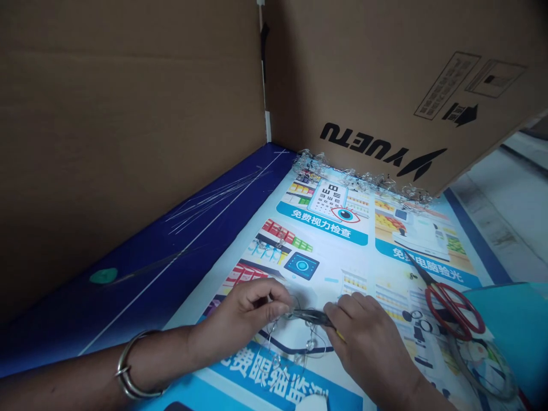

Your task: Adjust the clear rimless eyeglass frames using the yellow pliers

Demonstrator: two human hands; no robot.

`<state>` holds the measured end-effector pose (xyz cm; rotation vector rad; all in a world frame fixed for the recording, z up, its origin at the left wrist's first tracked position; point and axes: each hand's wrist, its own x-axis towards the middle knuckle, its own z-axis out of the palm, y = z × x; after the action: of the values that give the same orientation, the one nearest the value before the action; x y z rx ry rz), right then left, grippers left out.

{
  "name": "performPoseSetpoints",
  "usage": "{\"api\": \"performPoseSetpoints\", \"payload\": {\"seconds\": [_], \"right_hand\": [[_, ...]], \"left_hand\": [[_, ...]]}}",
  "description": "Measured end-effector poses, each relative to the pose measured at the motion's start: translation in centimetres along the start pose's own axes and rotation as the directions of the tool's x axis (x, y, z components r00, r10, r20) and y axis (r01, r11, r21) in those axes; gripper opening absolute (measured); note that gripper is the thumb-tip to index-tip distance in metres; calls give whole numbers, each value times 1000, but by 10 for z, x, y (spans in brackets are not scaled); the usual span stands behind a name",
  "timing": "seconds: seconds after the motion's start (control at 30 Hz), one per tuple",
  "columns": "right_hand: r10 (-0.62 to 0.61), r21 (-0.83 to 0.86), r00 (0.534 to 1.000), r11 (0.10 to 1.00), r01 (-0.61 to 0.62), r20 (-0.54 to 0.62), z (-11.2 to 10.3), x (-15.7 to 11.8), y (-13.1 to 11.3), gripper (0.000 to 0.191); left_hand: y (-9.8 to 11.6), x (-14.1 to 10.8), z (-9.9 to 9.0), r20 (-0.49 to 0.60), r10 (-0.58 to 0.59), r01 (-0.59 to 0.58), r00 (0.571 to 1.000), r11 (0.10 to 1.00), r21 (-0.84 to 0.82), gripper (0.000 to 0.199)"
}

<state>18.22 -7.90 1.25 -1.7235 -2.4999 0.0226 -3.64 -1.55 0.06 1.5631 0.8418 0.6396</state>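
My right hand (370,339) is closed around the handles of a pair of pliers (314,316), whose dark jaws point left. At the jaw tips, my left hand (259,305) pinches a thin wire between thumb and fingers. From there a loop of beaded wire (310,344) hangs down, with clear round beads spaced along it. The plier tips meet the wire right beside my left fingertips; exactly how they grip it is too small to tell. Both hands are just above a printed poster (325,285).
Red-handled scissors (454,311) lie at the right, near a clear coil (483,379) and a turquoise sheet (514,319). Several beaded wire pieces (363,181) line the base of a cardboard wall (385,85). Loose straight wires (222,194) and a green piece (103,276) lie left.
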Motion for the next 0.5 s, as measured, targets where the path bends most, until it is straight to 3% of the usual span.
{"api": "performPoseSetpoints", "payload": {"seconds": [0.13, 0.27, 0.33, 0.5], "right_hand": [[-2, -27, 1000, 1000, 2, -2, 0, -1, 1, 12], [-5, -178, 1000, 984, 2, -14, 0, -4, 0, 18], [-2, -167, 1000, 986, 0, -12, 0, -5, -1, 18], [22, -67, 999, 997, -24, -24, -2, -4, 0, 10]], "left_hand": [[-1, 0, -1, -3, 31, -31, 1000, 999, 29, 13], [0, -1, -2, 46, 153, -158, 987, 975, 158, 11], [2, -2, -2, 75, 190, -201, 979, 963, 179, 11], [2, 1, -1, 65, 137, -142, 988, 987, 69, 11]]}}
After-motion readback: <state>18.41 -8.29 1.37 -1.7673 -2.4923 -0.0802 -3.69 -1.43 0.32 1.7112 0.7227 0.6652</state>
